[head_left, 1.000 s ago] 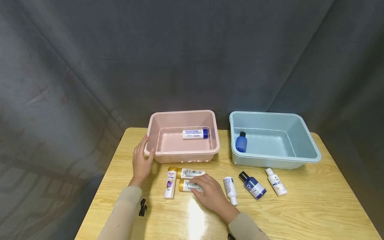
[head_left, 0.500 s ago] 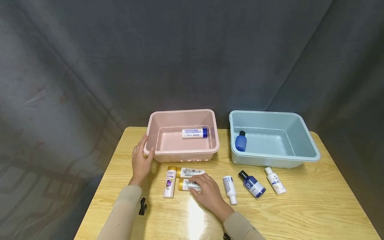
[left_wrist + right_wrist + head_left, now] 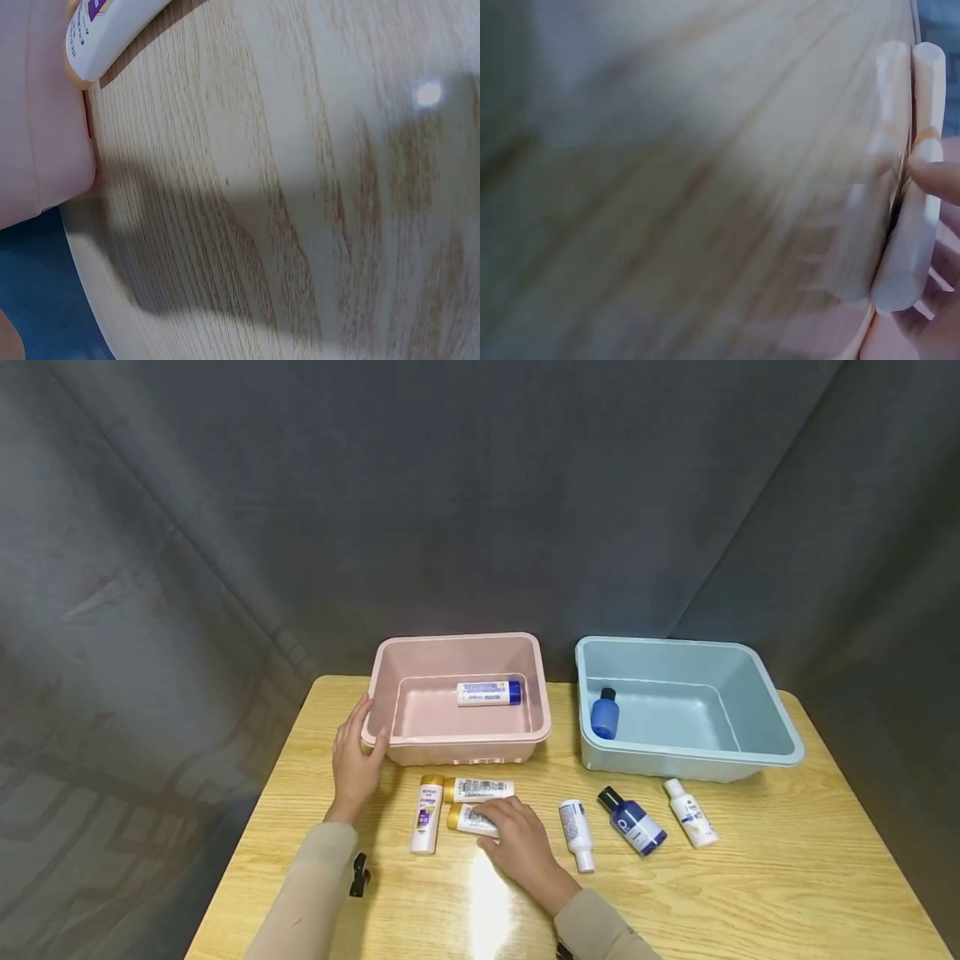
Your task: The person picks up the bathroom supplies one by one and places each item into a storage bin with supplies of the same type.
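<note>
My left hand (image 3: pixel 356 772) rests at the front left corner of the pink bin (image 3: pixel 455 753), fingers stretched along its left rim and thumb at the front rim. A small white toiletry bottle with a gold cap (image 3: pixel 474 822) lies slanted on the table, its right end covered by my right hand (image 3: pixel 522 847), which pinches it. In the right wrist view, thumb and fingers sit on either side of that bottle (image 3: pixel 909 247). Just behind it lies a similar gold-capped bottle (image 3: pixel 483 790). Another with a purple label (image 3: pixel 427 814) lies lengthwise to the left.
A white-and-blue tube (image 3: pixel 488 693) lies in the pink bin. The light blue bin (image 3: pixel 697 764) to the right holds a blue bottle (image 3: pixel 604 717). A white bottle (image 3: pixel 576 835), a dark blue bottle (image 3: pixel 636 825) and another white bottle (image 3: pixel 691 812) lie on the wooden table (image 3: pixel 787 877).
The gold-capped bottle under my right hand has turned from level to slightly slanted, with more of it covered by the fingers. My left hand has stayed at the pink bin.
</note>
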